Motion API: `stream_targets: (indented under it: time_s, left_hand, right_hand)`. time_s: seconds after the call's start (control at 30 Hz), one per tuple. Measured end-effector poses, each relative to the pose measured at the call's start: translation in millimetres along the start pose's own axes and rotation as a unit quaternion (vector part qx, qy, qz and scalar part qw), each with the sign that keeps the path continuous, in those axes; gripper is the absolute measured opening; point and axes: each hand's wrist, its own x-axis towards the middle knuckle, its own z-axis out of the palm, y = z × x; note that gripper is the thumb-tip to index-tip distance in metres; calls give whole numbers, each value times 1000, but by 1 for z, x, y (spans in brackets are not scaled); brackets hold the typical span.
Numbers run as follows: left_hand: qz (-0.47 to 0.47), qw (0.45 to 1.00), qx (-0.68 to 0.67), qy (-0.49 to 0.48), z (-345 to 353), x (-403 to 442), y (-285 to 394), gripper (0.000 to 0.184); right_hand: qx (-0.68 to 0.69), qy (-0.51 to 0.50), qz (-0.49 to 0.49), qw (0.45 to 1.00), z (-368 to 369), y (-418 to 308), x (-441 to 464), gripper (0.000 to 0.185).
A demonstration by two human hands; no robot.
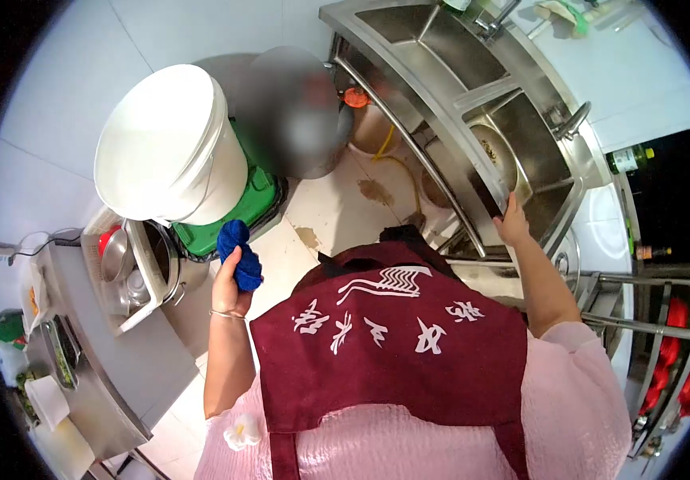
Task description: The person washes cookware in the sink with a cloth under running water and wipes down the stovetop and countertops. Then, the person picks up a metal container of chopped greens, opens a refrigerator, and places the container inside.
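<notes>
- Fingers of the left hand (233, 292): closed around a dark-blue, soft-looking textile bundle (240, 254), left of centre in the frame.
- Fingers of the right hand (513, 225): slightly bent, at the front rim of a stainless-steel double-basin sink (485, 94), upper right; cannot tell whether they grip it.
- White round plastic bucket (161, 144): upper left, on a green plastic bin lid (258, 190).
- Maroon apron with white lettering (393, 364): lower centre.

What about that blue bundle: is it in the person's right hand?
No: the left hand holds the blue bundle, while the right hand is at the metal sink's edge.
</notes>
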Motion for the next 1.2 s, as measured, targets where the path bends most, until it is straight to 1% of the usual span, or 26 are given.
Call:
stream_targets:
  time_s: [0.03,0.17,0.27,0.33,0.4,0.47,0.53,0.57,0.67,0.77,0.87,0.93,1.0,1.1,1.2]
  left_hand:
    - [4,1000,-1,-3,-4,2,-2,31]
    - [-4,1000,13,-23,-21,25,-19,30]
    - [-16,998,25,-56,-14,48,-27,28]
    - [-32,996,49,-66,9,57,-23,28]
    - [-30,995,74,-56,37,61,-14,28]
    - [-35,993,82,-74,60,66,-7,28]
    - [-20,991,109,-80,87,60,0,29]
    - [-38,988,110,-100,86,65,1,28]
    - [-52,989,115,-72,99,63,1,26]
    - [-81,989,105,-72,87,67,-7,23]
    - [-76,990,115,-44,91,51,-6,21]
    - [-75,989,117,-52,82,47,-4,20]
    - [-78,991,107,-24,76,41,0,23]
    - [-66,991,107,-39,67,36,2,23]
    - [-56,990,127,-22,69,34,1,26]
  right_hand:
    - [10,-13,5,1000,2,2,1,87]
    - [14,-7,17,1000,-2,-1,-2,88]
    - [31,-13,32,999,-5,-5,-11,86]
    - [26,-15,39,999,-8,-8,-13,83]
    - [29,-22,54,998,-13,-10,-13,82]
    - [37,-1,36,999,-12,-9,-14,83]
    - [32,-21,57,998,-17,-11,-15,84]
    - [40,-15,55,998,-14,-9,-13,84]
    - [45,-17,59,997,-18,-11,-11,84]
    - [45,-13,54,997,-16,-11,-10,84]
    - [36,-10,54,998,-10,-9,-7,84]
    - [39,11,51,998,-9,-9,-9,84]
    - [37,9,47,998,-12,-10,-11,84]
    - [27,15,45,999,-10,-10,-10,85]
    - [13,24,39,999,-8,-8,-11,84]
